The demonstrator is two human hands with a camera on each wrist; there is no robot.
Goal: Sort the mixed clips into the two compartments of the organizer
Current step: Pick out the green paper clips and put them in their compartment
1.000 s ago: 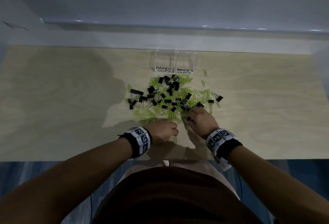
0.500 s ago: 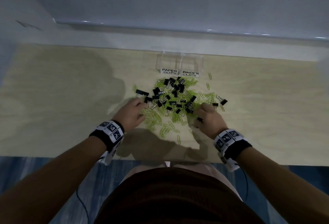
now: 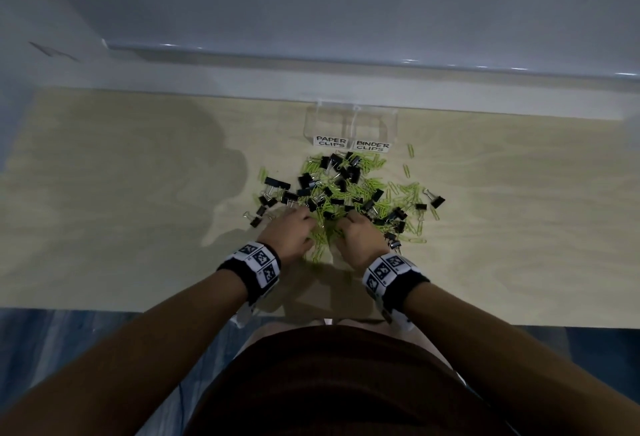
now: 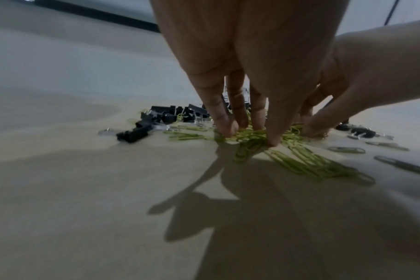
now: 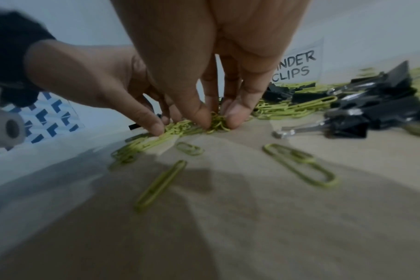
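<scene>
A mixed pile of green paper clips [image 3: 372,183] and black binder clips [image 3: 335,160] lies on the wooden table in front of the clear organizer [image 3: 388,124]. The organizer's left compartment is labelled PAPER CLIPS [image 3: 330,141], its right one BINDER CLIPS [image 3: 372,146]. Both hands work side by side at the near edge of the pile. My left hand [image 4: 251,137] pinches a bunch of green paper clips [image 4: 247,149] against the table between thumb and fingers. My right hand [image 5: 218,122] pinches a small tangle of green paper clips [image 5: 217,118] with its fingertips.
Loose green paper clips [image 5: 300,164] lie on the bare wood near my right hand, with black binder clips [image 5: 343,127] to its right. More binder clips [image 4: 134,133] sit left of my left hand. A pale ledge and wall [image 3: 311,79] run behind the organizer.
My left hand has moved right from the pile's left edge to its near middle, beside the right hand. The right hand has shifted slightly left. Both now pinch green paper clips.
</scene>
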